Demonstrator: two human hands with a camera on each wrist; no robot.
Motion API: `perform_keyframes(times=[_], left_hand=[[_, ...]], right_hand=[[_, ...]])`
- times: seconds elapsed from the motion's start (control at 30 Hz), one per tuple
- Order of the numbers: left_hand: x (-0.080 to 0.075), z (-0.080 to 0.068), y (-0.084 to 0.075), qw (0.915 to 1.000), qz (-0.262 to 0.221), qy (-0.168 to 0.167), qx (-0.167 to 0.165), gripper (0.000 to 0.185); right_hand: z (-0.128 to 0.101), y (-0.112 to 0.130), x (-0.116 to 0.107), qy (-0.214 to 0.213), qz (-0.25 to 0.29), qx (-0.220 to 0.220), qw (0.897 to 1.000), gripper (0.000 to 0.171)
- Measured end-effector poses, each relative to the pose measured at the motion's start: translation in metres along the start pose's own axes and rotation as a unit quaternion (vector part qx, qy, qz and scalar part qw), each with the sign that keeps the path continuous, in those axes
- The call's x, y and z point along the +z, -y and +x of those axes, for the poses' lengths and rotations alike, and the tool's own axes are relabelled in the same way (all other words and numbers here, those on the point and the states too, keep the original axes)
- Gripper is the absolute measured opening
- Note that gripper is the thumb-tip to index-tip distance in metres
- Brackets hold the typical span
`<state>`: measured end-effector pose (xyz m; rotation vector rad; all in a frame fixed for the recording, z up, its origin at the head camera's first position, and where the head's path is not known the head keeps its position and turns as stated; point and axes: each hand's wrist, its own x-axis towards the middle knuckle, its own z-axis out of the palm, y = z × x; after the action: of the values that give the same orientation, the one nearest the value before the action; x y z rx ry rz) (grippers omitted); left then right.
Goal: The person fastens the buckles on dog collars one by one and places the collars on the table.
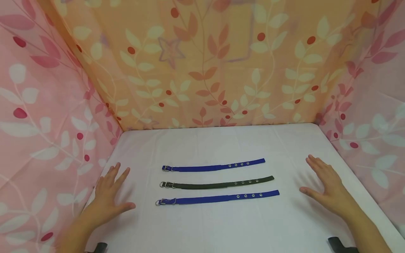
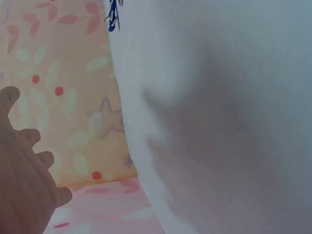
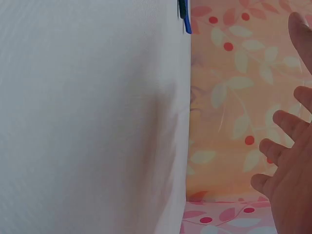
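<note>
We are facing the green strap (image 1: 202, 186), lying btwn. far blue strap (image 1: 199, 169) & near blue strap (image 1: 202, 200) on white tbl. (image 1: 202, 232), well apart from our L hand (image 1: 107, 196) & R hand (image 1: 329, 188) at either side. We are holding both hands spread wide above tbl.

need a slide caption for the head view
Left hand and right hand flank a far blue strap, a green strap and a near blue strap on a white tabletop.
</note>
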<state>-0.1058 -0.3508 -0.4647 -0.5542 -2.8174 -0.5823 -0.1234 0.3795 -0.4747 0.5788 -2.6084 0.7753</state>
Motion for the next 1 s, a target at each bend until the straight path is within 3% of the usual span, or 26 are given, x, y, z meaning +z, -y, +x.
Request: perform_keyframes(times=[0.23, 0.6, 1.0], left_hand=[[0.017, 0.0, -0.005, 0.999, -0.036, 0.018, -0.019, 0.118], [0.03, 0.002, -0.017, 0.9952, -0.081, 0.046, -0.03, 0.118], [0.036, 0.008, -0.027, 0.9925, -0.09, 0.078, -0.025, 0.107]], right_hand=[[0.0, 0.009, 0.004, 0.001, 0.04, 0.017, 0.999, 0.105], [-0.002, 0.018, 0.014, 0.052, 0.077, 0.08, 0.992, 0.095], [0.0, 0.019, 0.027, 0.097, 0.063, 0.043, 0.992, 0.077]])
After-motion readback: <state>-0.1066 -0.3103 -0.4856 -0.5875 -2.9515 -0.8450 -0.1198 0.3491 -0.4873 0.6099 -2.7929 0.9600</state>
